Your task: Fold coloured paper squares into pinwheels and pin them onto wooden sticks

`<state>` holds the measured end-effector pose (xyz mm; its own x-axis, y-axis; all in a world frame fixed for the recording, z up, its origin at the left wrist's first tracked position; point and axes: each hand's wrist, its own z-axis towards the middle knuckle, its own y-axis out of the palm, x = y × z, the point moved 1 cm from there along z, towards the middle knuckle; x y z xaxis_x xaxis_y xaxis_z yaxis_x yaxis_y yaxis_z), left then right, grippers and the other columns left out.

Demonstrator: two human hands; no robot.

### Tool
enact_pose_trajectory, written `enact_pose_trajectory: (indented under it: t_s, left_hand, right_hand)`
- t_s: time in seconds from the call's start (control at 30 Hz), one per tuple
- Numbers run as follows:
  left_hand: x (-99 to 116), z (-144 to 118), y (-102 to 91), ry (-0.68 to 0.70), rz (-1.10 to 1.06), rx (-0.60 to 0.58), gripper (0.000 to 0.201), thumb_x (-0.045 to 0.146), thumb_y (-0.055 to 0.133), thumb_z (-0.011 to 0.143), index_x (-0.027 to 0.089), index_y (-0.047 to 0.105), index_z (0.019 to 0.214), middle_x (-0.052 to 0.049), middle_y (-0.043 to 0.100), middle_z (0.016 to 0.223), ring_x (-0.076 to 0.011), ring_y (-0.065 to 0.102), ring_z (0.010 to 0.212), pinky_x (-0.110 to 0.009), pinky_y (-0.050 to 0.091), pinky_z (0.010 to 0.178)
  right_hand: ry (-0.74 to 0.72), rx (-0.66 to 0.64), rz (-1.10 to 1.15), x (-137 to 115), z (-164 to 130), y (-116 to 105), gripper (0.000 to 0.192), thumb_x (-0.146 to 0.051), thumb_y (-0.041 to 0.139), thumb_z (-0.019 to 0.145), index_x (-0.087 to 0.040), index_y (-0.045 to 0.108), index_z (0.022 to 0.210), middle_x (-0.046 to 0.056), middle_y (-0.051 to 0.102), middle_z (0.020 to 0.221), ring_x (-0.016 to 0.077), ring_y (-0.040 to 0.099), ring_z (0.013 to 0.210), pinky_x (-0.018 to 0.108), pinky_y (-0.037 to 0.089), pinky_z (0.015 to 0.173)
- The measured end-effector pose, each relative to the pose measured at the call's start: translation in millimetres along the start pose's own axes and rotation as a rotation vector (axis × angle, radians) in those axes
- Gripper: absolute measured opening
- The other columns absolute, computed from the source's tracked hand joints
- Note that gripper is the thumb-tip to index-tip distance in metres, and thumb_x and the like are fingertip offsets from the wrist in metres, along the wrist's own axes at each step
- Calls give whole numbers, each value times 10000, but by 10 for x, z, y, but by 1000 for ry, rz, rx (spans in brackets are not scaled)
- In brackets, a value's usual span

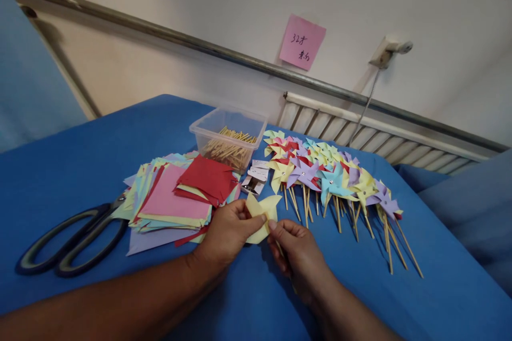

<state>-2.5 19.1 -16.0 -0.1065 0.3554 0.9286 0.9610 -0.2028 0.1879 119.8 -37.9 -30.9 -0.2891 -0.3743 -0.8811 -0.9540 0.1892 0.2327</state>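
A yellow paper pinwheel (262, 203) is between my two hands, its blades folded inward. My left hand (234, 226) is closed on it, the thumb pressing near its centre. My right hand (298, 253) pinches at the pinwheel's centre, and a thin wooden stick runs under its fingers, mostly hidden. Whether a pin is at the centre is covered by my fingertips. Left of my hands lies a stack of coloured paper squares (176, 197), with red sheets (208, 178) on top. Just beyond my hands sits a small open box (256, 177) with dark contents.
Finished pinwheels (332, 178) on sticks lie in a heap at the right. Behind the papers stands a clear plastic tub (252, 148) of wooden sticks. Large scissors (76, 240) rest at the left on the blue cover (160, 303). A metal rail (208, 45) and radiator (332, 122) line the wall.
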Motion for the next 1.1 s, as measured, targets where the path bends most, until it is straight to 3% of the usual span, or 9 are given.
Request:
enact_pose_trajectory:
  t_s: [1.1]
  left_hand:
    - [17, -28, 34, 15, -61, 18, 328, 254, 790, 529, 163, 622, 796, 14, 705, 625, -135, 621, 540, -213, 458, 501]
  right_hand:
    - [-110, 63, -88, 15, 35, -9, 490, -614, 682, 662, -184, 464, 572, -81, 451, 385, 31, 303, 264, 162, 178, 272]
